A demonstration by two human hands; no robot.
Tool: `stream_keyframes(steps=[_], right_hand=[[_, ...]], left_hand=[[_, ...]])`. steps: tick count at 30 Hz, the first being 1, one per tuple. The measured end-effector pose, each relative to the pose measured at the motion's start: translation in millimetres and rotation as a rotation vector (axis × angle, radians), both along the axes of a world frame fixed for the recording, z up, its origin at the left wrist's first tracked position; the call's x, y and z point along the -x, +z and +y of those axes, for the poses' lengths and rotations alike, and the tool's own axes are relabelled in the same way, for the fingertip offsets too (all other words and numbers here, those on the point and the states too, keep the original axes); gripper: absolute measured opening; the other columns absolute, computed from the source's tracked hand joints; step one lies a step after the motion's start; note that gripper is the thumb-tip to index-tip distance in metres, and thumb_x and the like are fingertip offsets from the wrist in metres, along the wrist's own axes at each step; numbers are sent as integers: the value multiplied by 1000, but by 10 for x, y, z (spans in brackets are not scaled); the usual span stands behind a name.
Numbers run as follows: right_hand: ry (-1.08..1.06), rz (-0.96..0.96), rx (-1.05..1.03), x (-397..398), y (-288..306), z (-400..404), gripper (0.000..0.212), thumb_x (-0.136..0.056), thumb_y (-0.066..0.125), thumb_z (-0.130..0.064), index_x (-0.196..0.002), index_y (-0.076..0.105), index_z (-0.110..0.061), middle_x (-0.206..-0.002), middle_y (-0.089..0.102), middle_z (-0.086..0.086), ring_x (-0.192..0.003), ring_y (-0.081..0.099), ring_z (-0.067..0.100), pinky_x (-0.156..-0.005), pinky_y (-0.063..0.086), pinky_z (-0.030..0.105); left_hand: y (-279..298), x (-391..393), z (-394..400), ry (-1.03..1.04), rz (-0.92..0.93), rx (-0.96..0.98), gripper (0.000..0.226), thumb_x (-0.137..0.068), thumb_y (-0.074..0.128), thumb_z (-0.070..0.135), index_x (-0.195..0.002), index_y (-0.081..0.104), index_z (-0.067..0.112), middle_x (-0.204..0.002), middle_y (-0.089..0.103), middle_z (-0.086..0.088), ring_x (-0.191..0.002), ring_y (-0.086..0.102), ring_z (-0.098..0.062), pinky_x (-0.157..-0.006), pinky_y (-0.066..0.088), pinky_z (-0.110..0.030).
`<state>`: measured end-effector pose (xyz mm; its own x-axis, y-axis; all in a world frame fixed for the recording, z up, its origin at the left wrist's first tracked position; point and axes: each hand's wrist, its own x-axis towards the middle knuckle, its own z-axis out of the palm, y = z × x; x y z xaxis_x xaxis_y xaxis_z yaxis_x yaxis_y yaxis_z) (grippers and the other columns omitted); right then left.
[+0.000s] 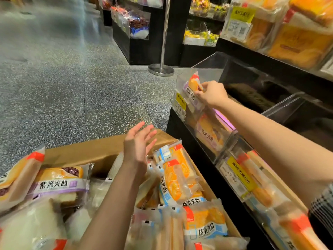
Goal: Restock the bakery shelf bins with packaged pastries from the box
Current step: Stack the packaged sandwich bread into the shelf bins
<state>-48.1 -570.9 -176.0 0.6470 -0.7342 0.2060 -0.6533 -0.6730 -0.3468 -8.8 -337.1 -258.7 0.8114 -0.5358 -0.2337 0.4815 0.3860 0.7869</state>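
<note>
A brown cardboard box (93, 150) lies low in the middle, filled with several packaged pastries in purple-label (61, 184) and blue-label (203, 226) wrappers. My left hand (137, 143) hovers above the box, fingers spread and straight, holding nothing. My right hand (210, 93) reaches into a clear acrylic shelf bin (203, 69) and pinches the top of a purple-label pastry pack (191, 87) standing against the bin's front wall. Another purple-label pack (209, 136) lies lower in the same bin.
A second clear bin (239, 179) nearer to me holds blue-label packs behind a yellow price tag. Bread packs (295, 38) fill the shelf above. A metal stanchion base (161, 69) stands on the speckled floor (63, 87), with black display cases behind it.
</note>
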Motion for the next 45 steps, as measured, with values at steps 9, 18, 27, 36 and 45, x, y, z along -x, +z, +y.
stream_keyframes(steps=[9, 18, 27, 36, 45], right_hand=[[126, 142, -141, -36, 112, 89, 55, -105, 11, -39, -137, 46, -13, -138, 48, 23, -121, 48, 36, -102, 32, 40], [-72, 101, -439, -164, -21, 14, 92, -86, -9, -73, -147, 35, -20, -152, 34, 8, -139, 32, 34, -115, 20, 50], [139, -467, 66, 238, -164, 723, 23, -95, 51, -20, -94, 73, -15, -88, 69, 1, -82, 58, 13, -71, 38, 27], [583, -89, -571, 285, -435, 2099, 8, -92, 58, -10, -94, 66, -11, -71, 66, 8, -46, 58, 8, -47, 44, 14], [938, 539, -415, 343, -859, 3015, 47, -80, 74, -40, -117, 62, -13, -102, 69, 7, -87, 61, 16, -64, 42, 16]], left_hand=[[-17, 48, -45, -11, -19, -51, 29, -95, 48, 3, -122, 48, 13, -93, 66, -1, -85, 64, -13, -86, 49, -31], [46, 87, 5, -31, -89, -61, 27, -95, 47, 3, -119, 50, 14, -94, 67, -1, -86, 65, -14, -86, 52, -33], [160, 130, 308, -244, -317, -361, 19, -95, 47, -1, -111, 53, 8, -82, 62, -3, -52, 60, -1, -50, 48, -13], [411, -73, 1408, -168, -373, -562, 14, -95, 47, -1, -101, 54, 9, -76, 58, -6, -51, 55, -11, -42, 43, -17], [342, -34, 2408, -195, -658, -1004, 10, -91, 58, 4, -98, 61, 11, -90, 63, -11, -57, 62, -3, -54, 43, -18]])
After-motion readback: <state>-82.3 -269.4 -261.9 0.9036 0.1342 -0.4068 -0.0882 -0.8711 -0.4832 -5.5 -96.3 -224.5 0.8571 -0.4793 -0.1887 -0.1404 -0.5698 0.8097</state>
